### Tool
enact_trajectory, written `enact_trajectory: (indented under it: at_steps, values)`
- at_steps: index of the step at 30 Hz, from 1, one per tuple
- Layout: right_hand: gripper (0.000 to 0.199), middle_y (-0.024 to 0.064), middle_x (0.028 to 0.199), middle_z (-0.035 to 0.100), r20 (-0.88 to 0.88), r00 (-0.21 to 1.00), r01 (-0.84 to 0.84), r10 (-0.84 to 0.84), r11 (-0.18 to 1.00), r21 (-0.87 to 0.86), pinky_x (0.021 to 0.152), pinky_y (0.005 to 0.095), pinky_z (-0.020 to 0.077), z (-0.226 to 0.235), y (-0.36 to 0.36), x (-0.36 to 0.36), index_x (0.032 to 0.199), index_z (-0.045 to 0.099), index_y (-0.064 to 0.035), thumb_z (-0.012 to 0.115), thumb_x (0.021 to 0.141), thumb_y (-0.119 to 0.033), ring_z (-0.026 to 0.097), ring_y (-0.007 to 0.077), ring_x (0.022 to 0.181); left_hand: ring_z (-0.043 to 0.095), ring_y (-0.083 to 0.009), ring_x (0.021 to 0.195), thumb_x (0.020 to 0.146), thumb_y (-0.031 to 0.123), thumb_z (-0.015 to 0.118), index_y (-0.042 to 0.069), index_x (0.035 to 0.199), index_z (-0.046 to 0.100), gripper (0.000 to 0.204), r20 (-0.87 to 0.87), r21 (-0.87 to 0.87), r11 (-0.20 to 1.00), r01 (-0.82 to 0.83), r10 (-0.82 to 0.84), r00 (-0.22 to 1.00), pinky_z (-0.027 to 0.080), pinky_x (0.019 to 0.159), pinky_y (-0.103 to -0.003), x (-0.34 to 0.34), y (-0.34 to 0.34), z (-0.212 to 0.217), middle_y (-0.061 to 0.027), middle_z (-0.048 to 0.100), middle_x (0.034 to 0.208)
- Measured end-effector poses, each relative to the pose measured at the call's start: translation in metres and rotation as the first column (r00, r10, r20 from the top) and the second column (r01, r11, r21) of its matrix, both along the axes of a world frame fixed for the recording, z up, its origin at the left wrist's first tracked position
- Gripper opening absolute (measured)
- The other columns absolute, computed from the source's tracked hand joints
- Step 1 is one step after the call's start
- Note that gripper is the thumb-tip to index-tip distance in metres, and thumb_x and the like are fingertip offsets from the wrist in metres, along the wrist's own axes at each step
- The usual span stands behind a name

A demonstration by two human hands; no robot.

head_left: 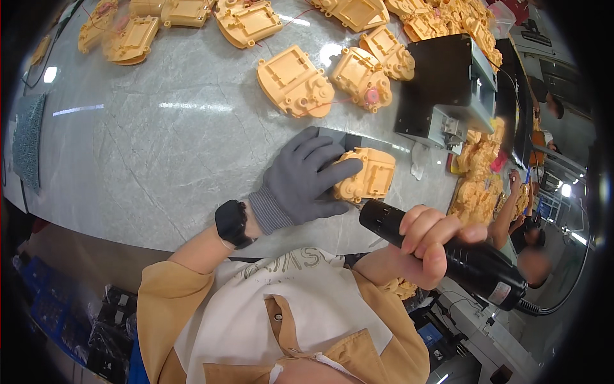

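My left hand (300,176), in a grey knitted glove, grips an orange plastic housing (376,174) near the front of the table. Its fingers reach over the left side of the housing. Behind the fingers a dark grey block (348,141) shows in part. My bare right hand (430,246) is wrapped round a black corded electric screwdriver (473,265). The tool lies slantwise, its nose pointing left toward the housing's near edge. Its tip is close to that edge; whether they touch I cannot tell. Several similar orange housings, one nearby (295,83), lie beyond my hands, some with thin red wires.
A black metal box (444,89) stands right of the work spot. Heaps of orange parts (476,169) lie beside and behind it. A blue-grey textured pad (29,141) is at the far left of the grey table (147,153). Other people work at the right.
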State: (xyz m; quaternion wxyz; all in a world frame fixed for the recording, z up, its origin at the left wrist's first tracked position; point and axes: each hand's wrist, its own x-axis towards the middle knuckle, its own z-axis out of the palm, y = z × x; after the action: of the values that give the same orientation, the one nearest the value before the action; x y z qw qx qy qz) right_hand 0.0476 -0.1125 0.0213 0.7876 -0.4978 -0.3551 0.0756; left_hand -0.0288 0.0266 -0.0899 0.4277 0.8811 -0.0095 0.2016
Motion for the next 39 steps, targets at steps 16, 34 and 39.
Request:
enact_trajectory:
  at_steps: [16, 34, 39]
  values:
    - [0.041, 0.0032, 0.059, 0.046, -0.179, 0.974, -0.141, 0.141, 0.99, 0.012, 0.052, 0.0328, 0.0414, -0.011, -0.031, -0.006, 0.109, 0.036, -0.0087, 0.058, 0.074, -0.003, 0.047, 0.0158, 0.048, 0.05, -0.0321, 0.105, 0.068, 0.021, 0.072, 0.011, 0.107, 0.056, 0.043, 0.12, -0.011, 0.981, -0.195, 0.195, 0.973, 0.038, 0.095, -0.046, -0.013, 0.007, -0.005, -0.011, 0.054, 0.111]
    - [0.041, 0.0044, 0.06, 0.052, -0.114, 0.973, -0.19, 0.201, 0.977, 0.1, 0.051, 0.0315, 0.0458, -0.018, -0.037, -0.042, 0.106, 0.035, -0.0099, 0.061, 0.076, 0.002, 0.054, 0.0176, 0.049, 0.053, -0.0307, 0.1, 0.068, 0.015, 0.072, 0.007, 0.103, 0.059, 0.038, 0.11, -0.12, 0.986, -0.111, 0.125, 0.986, 0.042, 0.087, -0.041, -0.028, 0.012, 0.018, -0.0109, 0.057, 0.103]
    - [0.041, 0.0034, 0.06, 0.053, -0.131, 0.972, -0.156, 0.196, 0.951, 0.266, 0.047, 0.0286, 0.0462, 0.003, -0.035, -0.032, 0.106, 0.035, -0.0103, 0.062, 0.077, 0.0, 0.056, 0.016, 0.048, 0.057, -0.0252, 0.087, 0.064, 0.022, 0.075, 0.01, 0.089, 0.063, 0.03, 0.018, -0.18, 0.95, 0.256, -0.257, 0.966, 0.043, 0.077, -0.035, -0.051, 0.014, 0.047, -0.0057, 0.061, 0.088]
